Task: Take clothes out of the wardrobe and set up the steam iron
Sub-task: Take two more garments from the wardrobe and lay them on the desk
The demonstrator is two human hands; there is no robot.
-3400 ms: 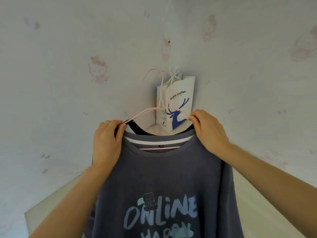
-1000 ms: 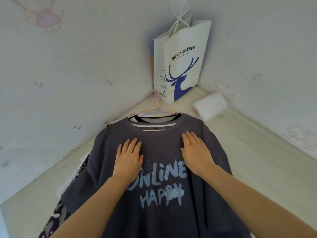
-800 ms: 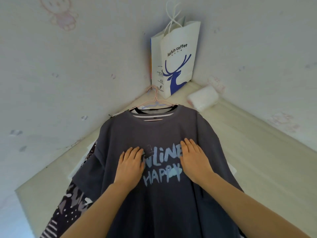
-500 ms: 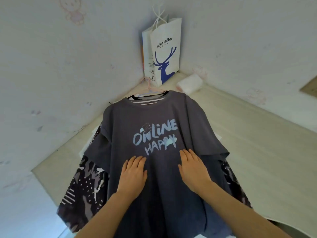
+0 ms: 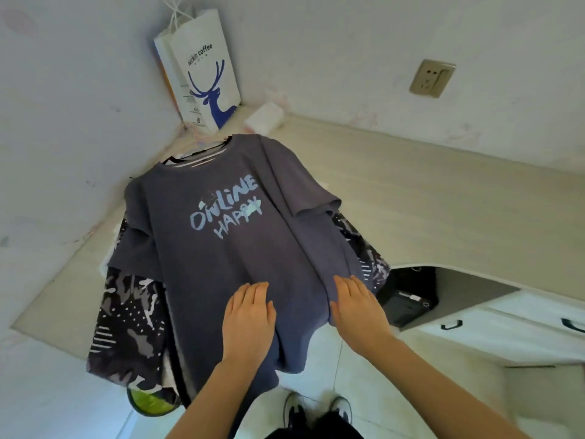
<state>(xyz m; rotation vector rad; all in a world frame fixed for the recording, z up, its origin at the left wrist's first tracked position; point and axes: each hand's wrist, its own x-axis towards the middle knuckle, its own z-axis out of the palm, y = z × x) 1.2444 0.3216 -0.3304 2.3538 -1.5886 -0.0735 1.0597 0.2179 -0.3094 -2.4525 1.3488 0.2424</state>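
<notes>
Grey T-shirt (image 5: 221, 242) lay spread on the desk (image 5: 443, 201), hem hanging over the edge, over a patterned garment (image 5: 126, 327). Left hand (image 5: 248, 321) and right hand (image 5: 359, 308) pressed flat on its lower part, fingers straight, gripping nothing.

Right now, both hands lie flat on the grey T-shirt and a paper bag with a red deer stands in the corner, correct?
Nearly: the head view shows a blue deer on the paper bag, not red. Left hand and right hand lie flat on the grey T-shirt.
</notes>
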